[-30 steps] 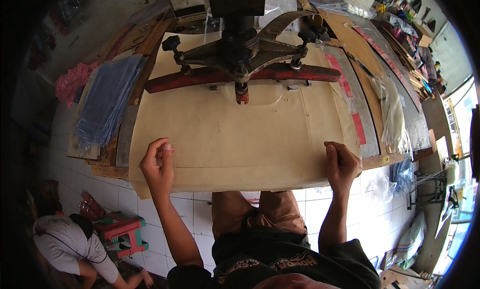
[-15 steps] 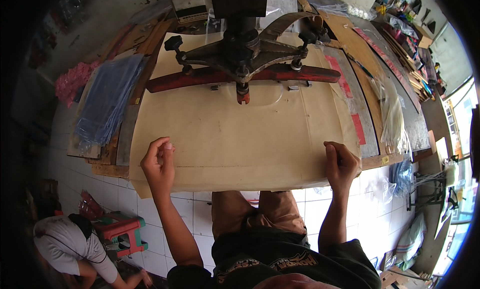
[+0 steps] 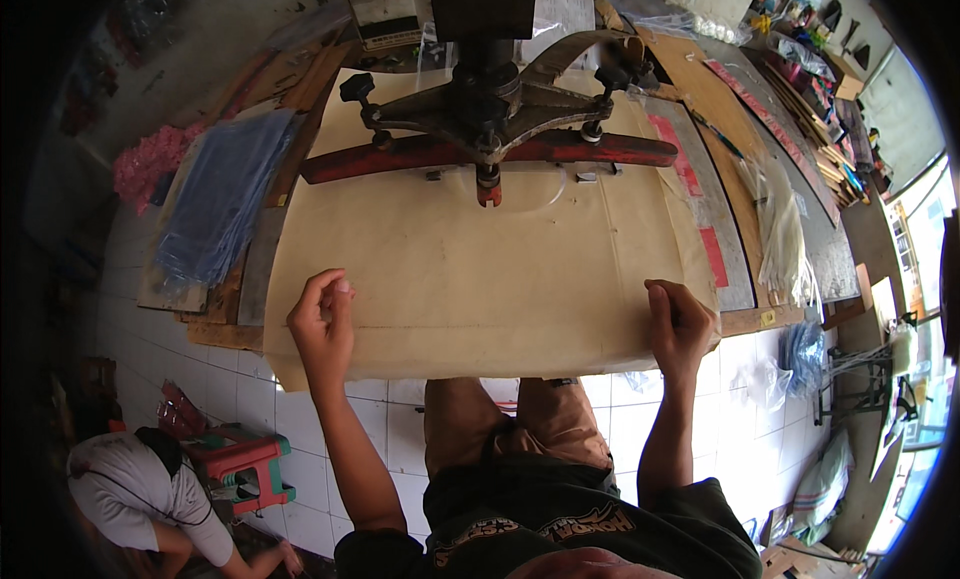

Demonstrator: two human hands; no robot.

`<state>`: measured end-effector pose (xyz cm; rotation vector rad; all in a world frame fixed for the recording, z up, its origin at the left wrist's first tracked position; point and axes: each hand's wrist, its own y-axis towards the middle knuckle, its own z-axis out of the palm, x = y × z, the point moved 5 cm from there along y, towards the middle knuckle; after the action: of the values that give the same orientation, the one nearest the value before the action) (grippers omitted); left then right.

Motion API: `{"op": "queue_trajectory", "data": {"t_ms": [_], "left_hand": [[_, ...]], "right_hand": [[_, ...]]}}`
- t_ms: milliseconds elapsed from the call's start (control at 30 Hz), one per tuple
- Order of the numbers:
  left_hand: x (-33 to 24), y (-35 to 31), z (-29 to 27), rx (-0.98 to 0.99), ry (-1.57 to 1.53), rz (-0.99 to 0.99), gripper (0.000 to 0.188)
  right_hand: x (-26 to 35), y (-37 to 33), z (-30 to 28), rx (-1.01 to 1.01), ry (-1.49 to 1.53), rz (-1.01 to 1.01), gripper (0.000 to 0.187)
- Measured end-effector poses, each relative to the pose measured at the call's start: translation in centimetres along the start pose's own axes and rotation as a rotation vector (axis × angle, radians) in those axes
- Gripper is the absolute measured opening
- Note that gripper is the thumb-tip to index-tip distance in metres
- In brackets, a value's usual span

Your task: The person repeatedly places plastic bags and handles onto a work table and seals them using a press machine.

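Observation:
A tan sheet (image 3: 480, 279) covers the bench in front of me, its near edge hanging slightly past the bench. My left hand (image 3: 323, 317) is closed above its near left part, thumb against curled fingers. Over the near right corner, my right hand (image 3: 682, 324) is closed in a similar pinch. Whatever either hand may grip is too thin or clear to make out. Beyond them a dark metal press head (image 3: 487, 99) carries a long red bar (image 3: 410, 159) across the sheet. A clear curved-edged piece (image 3: 545, 201) and small metal blocks (image 3: 586, 177) lie by the bar.
Clear bluish plastic sheets (image 3: 222, 194) are stacked on the left. White strips (image 3: 782, 229) hang over the bench's right side, near a red strip (image 3: 712, 257). At lower left, another person (image 3: 150, 489) bends beside a red and green stool (image 3: 250, 469).
My left hand has shifted slightly up and to the right, and the near left edge of the tan sheet appears slightly shifted too. My right hand is almost unmoved.

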<state>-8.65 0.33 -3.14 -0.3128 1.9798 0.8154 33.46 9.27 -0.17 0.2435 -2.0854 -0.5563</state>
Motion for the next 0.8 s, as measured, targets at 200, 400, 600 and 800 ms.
{"op": "queue_trajectory", "data": {"t_ms": [200,400,600,800], "left_hand": [[0.15,-0.08,-0.23,0.007,-0.023,-0.008,0.015],[-0.42,-0.04,0.04,0.002,-0.023,0.002,0.014],[-0.11,-0.16,-0.28,-0.006,-0.025,0.002,0.015],[-0.16,0.01,-0.32,0.01,-0.028,0.035,0.016]], "right_hand": [[-0.23,-0.11,0.14,0.0,0.021,-0.009,0.011],[-0.11,-0.19,-0.1,0.0,0.012,-0.018,0.011],[0.06,-0.48,-0.08,0.014,0.003,-0.02,0.011],[0.2,-0.7,0.34,0.066,0.017,-0.055,0.012]]}}
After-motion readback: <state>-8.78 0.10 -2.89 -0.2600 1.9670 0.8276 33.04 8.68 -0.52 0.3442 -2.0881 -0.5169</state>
